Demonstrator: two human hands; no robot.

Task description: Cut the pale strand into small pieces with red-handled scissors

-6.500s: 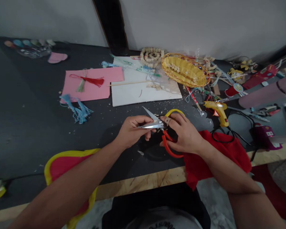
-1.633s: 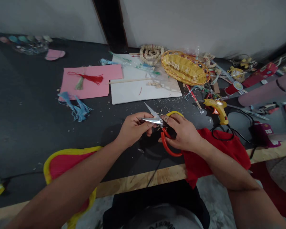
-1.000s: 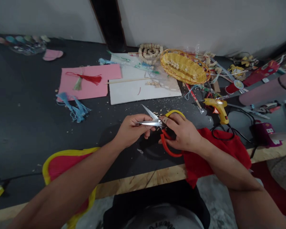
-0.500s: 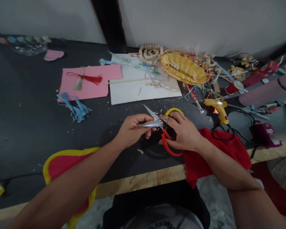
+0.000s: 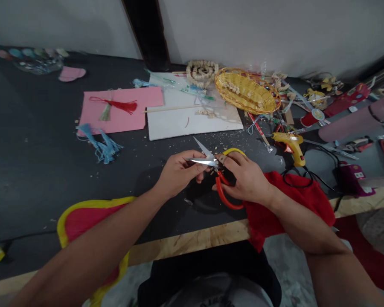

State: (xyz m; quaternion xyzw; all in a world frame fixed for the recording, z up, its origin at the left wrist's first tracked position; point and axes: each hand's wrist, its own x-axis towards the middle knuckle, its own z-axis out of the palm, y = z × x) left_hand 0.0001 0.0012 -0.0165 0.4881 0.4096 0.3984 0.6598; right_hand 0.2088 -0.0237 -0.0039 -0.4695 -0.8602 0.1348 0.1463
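My right hand [image 5: 246,177] grips a pair of scissors [image 5: 222,194] with one red handle loop and one yellow one. The blades are spread apart and point left, over the fingers of my left hand [image 5: 179,172]. Those fingers are bent and pinched together close to the blades. What they hold is hidden by the blades and too small to name. Tiny pale scraps lie on the dark table [image 5: 131,179] around both hands.
A yellow wicker basket [image 5: 243,91], white board [image 5: 192,123] and pink sheet [image 5: 115,121] with tassels lie beyond my hands. To the right are a yellow glue gun [image 5: 291,147] with its cord, red cloth [image 5: 291,204] and a pink bottle [image 5: 355,119].
The lower scissor blade has turned slightly and lies flatter, with the blades still apart. Both hands keep nearly the same place, and the view has shifted a little.
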